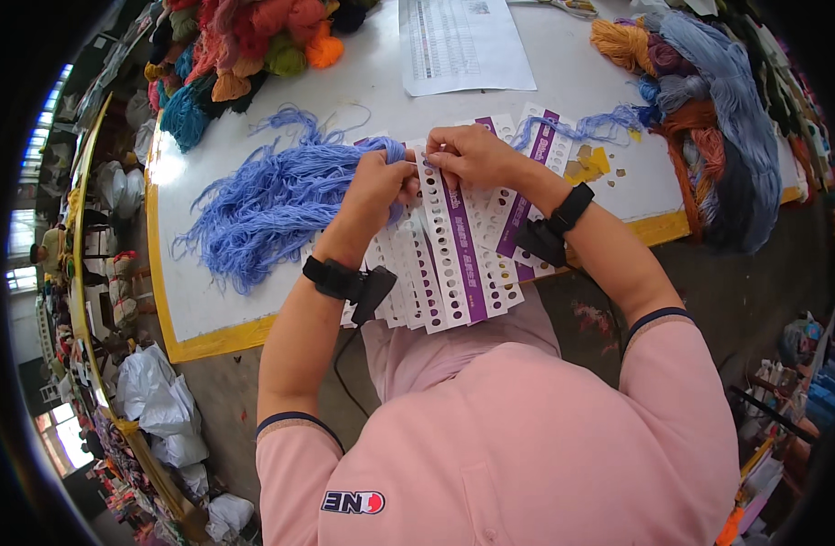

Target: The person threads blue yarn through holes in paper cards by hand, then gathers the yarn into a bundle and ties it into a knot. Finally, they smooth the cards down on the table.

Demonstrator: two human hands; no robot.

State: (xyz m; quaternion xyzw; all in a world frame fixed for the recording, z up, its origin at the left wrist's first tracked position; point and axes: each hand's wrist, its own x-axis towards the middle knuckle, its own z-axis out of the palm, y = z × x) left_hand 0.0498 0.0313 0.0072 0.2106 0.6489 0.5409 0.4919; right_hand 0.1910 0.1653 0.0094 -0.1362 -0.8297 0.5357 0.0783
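A stack of white-and-purple thread cards (449, 264), punched with rows of holes, fans out over the table's near edge. My right hand (477, 156) is closed, pinching the upper end of the top card. Close beside it, my left hand (374, 189) is closed at the card's upper left edge, with blue yarn between and behind its fingers. A large loose heap of blue yarn (272, 205) spreads to the left, against that hand. The fingertips hide the card's top hole and the strand there. Thin blue strands (599, 123) trail off right of the cards.
Coloured yarn skeins (254, 41) are piled at the back left, and more blue and rust skeins (709, 82) hang over the right edge. A printed sheet (467, 50) lies at the back. Yellow scraps (588, 166) sit right of the cards. White plastic bags (158, 396) stand at lower left.
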